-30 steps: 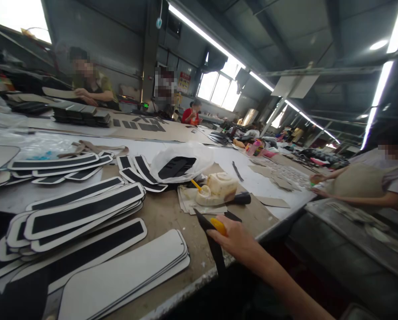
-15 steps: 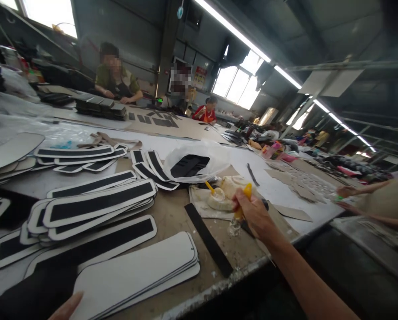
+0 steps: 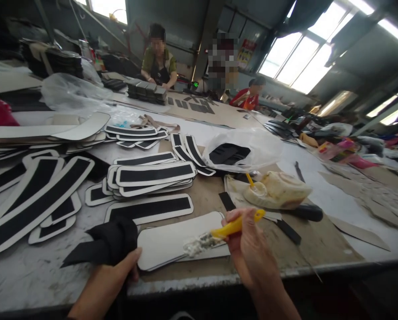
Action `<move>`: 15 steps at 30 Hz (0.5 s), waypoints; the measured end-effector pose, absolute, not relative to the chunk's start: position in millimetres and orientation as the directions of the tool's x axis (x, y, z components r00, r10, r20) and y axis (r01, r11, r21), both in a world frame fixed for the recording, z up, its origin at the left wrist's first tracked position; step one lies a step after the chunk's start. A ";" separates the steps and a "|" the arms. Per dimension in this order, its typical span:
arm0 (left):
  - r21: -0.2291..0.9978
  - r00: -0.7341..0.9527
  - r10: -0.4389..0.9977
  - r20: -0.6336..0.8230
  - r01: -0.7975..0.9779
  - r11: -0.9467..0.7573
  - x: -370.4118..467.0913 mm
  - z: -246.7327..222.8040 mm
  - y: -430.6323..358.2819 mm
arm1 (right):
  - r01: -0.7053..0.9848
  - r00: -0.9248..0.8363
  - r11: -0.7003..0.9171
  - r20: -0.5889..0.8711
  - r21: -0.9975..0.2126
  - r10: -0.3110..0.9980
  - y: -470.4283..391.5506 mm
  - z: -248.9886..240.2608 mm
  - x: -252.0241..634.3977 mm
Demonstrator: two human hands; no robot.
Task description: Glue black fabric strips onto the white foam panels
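Note:
In my right hand (image 3: 252,249) is a brush with a yellow handle (image 3: 232,225). Its bristles, coated in whitish paste, lie over the top piece of a stack of pale, round-cornered panels (image 3: 172,238) at the table's front. My left hand (image 3: 119,266) is closed around a folded bunch of black strips (image 3: 110,242), its thumb by the stack's left end. Part of a black strip (image 3: 227,201) shows behind the stack. Right of it stands a cream-coloured pot (image 3: 255,195) with a yellow stick (image 3: 250,179) in it, beside a stained, pale lump (image 3: 284,189).
Several pale panels with black strips on them (image 3: 155,173) lie in piles at the middle and left. A plastic bag (image 3: 259,149) with black pieces sits behind the pot. Near the pot rests a black handle (image 3: 308,212). Two people (image 3: 159,62) work across the table.
My right hand has brought the brush from beside the pot to the pale panels. My left hand and the black strips have come further into view as the camera turned.

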State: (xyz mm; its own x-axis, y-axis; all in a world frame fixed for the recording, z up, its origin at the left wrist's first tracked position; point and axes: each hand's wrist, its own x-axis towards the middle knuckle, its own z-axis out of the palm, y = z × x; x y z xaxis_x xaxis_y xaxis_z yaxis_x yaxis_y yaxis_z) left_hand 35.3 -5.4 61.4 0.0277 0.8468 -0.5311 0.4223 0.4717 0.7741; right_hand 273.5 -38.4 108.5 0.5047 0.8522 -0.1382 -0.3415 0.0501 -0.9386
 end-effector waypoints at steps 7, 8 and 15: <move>0.770 0.151 0.776 -0.613 0.336 0.543 24.9 57.4 -5.9 | -0.496 0.418 -0.084 -0.322 -0.864 0.849 -31.0 81.7 222.0; 0.777 0.171 0.777 -0.606 0.336 0.532 23.7 56.0 -6.0 | -0.490 0.416 -0.084 -0.318 -0.868 0.852 -30.0 76.4 217.9; 0.802 0.156 0.818 -0.554 0.366 0.473 21.9 60.4 -9.3 | -0.023 0.525 -0.101 -0.098 -0.995 0.846 -35.4 53.6 237.1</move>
State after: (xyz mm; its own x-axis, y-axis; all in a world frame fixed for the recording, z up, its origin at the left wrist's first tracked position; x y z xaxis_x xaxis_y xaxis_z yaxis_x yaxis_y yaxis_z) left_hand 21.9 -9.3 60.4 0.1561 0.8180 -0.5536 0.3658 0.4727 0.8017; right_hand 237.1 -35.4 53.6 0.5246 0.8457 -0.0976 -0.0226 -0.1007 -0.9947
